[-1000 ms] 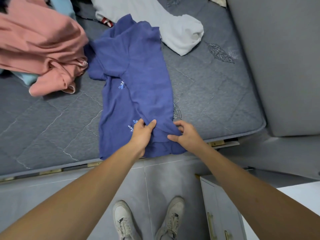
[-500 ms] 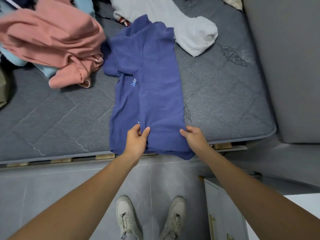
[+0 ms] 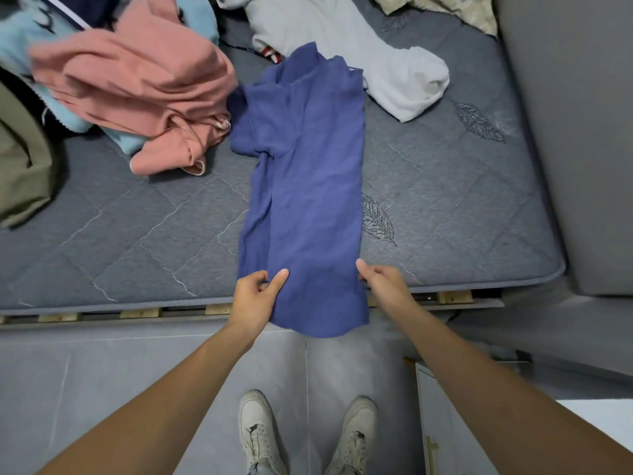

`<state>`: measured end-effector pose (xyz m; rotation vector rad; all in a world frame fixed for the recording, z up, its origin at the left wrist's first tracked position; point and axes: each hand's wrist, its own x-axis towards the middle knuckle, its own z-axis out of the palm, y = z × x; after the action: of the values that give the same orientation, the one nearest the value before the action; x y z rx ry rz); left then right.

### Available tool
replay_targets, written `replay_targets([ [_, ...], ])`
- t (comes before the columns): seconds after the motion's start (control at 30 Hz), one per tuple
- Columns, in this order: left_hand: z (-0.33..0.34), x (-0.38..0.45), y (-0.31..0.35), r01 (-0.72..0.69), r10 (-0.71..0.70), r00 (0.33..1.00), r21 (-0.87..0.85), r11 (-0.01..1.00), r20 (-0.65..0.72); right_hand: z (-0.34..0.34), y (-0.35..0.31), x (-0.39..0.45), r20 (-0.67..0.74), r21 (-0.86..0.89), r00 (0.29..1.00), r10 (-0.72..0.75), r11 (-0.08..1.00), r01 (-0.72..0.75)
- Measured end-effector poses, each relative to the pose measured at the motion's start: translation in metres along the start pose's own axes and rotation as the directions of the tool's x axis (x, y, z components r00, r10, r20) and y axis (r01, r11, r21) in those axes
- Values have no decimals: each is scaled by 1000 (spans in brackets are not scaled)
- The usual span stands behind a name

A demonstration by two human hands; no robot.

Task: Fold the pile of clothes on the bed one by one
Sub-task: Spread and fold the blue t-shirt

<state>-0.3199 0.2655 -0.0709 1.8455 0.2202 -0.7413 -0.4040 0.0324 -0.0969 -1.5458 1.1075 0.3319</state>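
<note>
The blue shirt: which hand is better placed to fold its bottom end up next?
Neither clearly. The left hand and right hand each pinch a bottom corner of the blue shirt, so both would likely lift together.

Couldn't see the fingertips of the right hand (image 3: 383,286), tucked under the blue shirt (image 3: 305,200) hem. Pink garment (image 3: 137,80) and light-blue one (image 3: 20,39) were motion-blurred far left. Olive cloth (image 3: 20,166) and white cabinet (image 3: 442,423) ran off frame.

White sneakers (image 3: 260,430) beside white cabinet (image 3: 442,423).
</note>
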Motion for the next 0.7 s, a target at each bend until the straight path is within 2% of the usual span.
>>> replay_targets([
  [0.1, -11, 7, -4, -23, 22, 1000, 6, 1000, 13, 17, -9, -1, -150, -157, 988, -22, 988, -2],
  [0.17, -15, 10, -6, -31, 30, 999, 32, 999, 24, 27, -17, -1, -258, -185, 963, -78, 982, 29],
  [0.23, -17, 12, -7, -54, 54, 999, 83, 995, 0, 34, -28, 4, -302, -195, 948, -99, 980, 41],
  [0.37, -21, 18, -9, -121, 189, 963, 318, 940, -190, 37, -52, 14, -247, -235, 967, -60, 972, 1],
  [0.43, -23, 21, -11, -115, 214, 944, 359, 926, -252, 36, -56, 16, -227, -300, 968, -106, 953, 34],
  [0.53, -24, 21, -9, -97, 199, 945, 358, 929, -259, 33, -52, 13, -200, -268, 959, -200, 953, 143],
  [0.63, -17, 20, 0, -10, 62, 981, 267, 964, -186, 27, -45, 9, -207, -203, 937, -281, 949, 240],
  [0.7, -15, 22, 0, 7, 30, 987, 229, 973, -157, 19, -39, 10, -209, -271, 924, -320, 927, 260],
])
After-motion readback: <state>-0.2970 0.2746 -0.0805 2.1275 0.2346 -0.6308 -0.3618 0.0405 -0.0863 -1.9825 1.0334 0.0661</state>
